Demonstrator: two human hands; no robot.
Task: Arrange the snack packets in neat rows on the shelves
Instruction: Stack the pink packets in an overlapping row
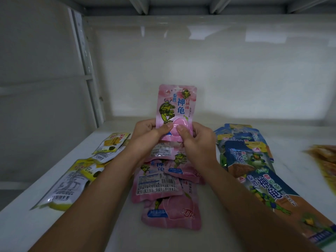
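Observation:
A pink snack packet (175, 104) with a green turtle print stands upright above the white shelf (116, 231), front facing me. My left hand (148, 136) grips its lower left edge, thumb on the front. My right hand (197, 142) pinches its lower right corner, thumb on the front too. Under my hands lies a loose pile of pink packets (166, 190), some face down, overlapping one another.
Yellow and silver packets (72, 177) lie scattered at the left of the shelf. Blue and orange turtle packets (254, 164) overlap in a row at the right. An orange packet (325, 160) sits at the far right edge. The shelf's white back wall (200, 70) stands behind.

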